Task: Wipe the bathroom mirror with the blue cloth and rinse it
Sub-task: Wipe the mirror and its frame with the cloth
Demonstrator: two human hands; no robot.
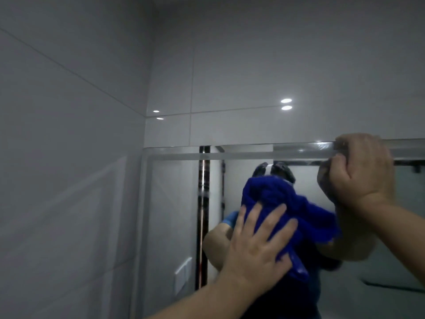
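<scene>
Spread fingers point(273, 217) of the left hand point(255, 252) are pressed on the blue cloth point(282, 196), bunched against the upper mirror point(174, 203); its top edge is gripped by the right hand point(361, 173). Even pressure and overlapping strokes are advised.

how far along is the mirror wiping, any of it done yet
Done: the blue cloth is already up on the mirror; which areas are clean I cannot tell in this dim view. In hand: the left hand presses the cloth flat against the glass near the top, while the right hand grips the mirror's top edge. Left: any unwiped glass, then rinsing; no sink shows.
</scene>
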